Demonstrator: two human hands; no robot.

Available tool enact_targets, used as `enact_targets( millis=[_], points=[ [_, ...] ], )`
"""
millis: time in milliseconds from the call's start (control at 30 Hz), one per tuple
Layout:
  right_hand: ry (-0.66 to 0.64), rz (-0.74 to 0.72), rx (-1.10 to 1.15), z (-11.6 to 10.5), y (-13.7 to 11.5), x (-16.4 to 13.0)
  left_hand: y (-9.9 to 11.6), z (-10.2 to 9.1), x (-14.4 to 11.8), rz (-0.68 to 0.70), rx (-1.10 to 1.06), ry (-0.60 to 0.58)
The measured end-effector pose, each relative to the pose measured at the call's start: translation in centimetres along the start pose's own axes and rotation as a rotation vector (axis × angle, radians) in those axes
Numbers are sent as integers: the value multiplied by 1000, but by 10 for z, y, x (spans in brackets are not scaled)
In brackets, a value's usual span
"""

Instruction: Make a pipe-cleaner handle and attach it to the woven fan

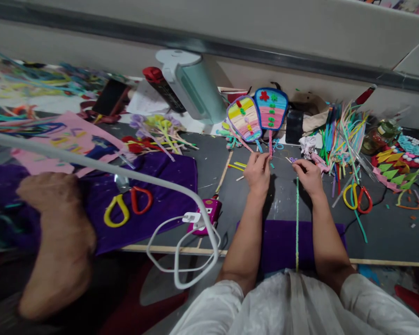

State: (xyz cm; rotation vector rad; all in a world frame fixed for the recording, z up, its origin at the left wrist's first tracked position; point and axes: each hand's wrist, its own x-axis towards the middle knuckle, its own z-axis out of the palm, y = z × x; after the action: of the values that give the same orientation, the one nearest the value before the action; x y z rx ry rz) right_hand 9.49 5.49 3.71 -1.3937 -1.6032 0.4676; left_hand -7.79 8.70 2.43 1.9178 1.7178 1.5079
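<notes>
My left hand (257,174) is closed in a pinch at the lower end of the pink handles of two fan-shaped pipe-cleaner pieces, one yellow and pink (245,118), one blue and pink (271,108). A faint thin wire (282,158) runs from its fingertips toward my right hand (307,177), whose fingers are pinched too. A small purple bit (293,159) shows at the right fingertips. Below them a long light-green pipe cleaner (297,218) stretches down to my lap; whether my right hand touches it I cannot tell.
Bundled pipe cleaners (345,135) and scissors (358,197) lie right. Leftward are a pink power adapter (209,216) with white cable, more scissors (127,207) on purple cloth, and another person's arm (57,242). A light-blue jug (195,86) stands at the back.
</notes>
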Motion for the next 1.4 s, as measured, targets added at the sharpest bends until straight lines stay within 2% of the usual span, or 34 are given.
enact_targets(
  millis=[400, 533, 967, 1400],
  points=[
    [-43, -53, -177, 2, 1, -1, -13, -2, 5, -7, -35, 59],
    [-55, -77, -230, 1, 0, -1, -13, -3, 6, -24, -40, 47],
    [4, 57, -80, 11, 0, -4, -7, -5, 6, -42, -37, 41],
    [33, 117, -17, 17, -4, -6, -8, -6, 7, -60, -50, 34]
  ],
)
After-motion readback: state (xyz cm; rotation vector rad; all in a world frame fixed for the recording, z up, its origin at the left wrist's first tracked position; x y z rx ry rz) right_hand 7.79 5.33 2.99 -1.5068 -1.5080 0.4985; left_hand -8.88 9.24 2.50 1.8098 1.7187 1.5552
